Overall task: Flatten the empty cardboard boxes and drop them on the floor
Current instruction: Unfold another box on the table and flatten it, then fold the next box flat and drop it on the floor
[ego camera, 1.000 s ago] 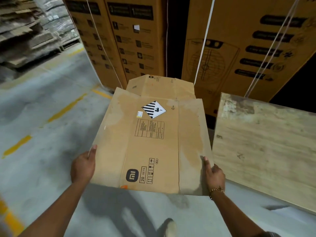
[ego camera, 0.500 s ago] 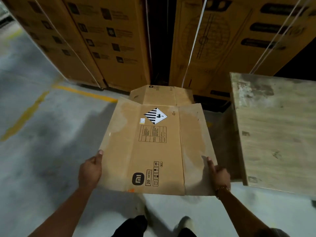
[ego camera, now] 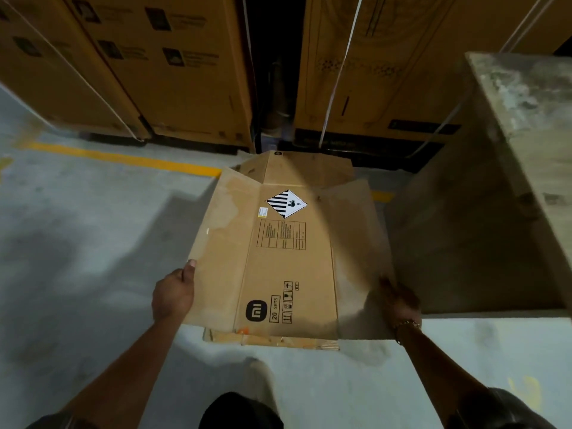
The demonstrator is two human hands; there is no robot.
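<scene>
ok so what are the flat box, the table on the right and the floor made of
The flat box: brown cardboard, matte, with fold creases, printed marks and darker stains. The table: probably bare worn wood or plywood, judging by its pale, blotchy top. The floor: likely concrete, grey and patchy, with a painted yellow line.

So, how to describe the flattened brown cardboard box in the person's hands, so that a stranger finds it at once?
Before the tall brown cartons at the back, above the grey concrete floor, a flattened brown cardboard box is held by the left hand and the right hand. Unlike the flat cardboard lying under it, it bears a black-and-white striped diamond label.
</scene>
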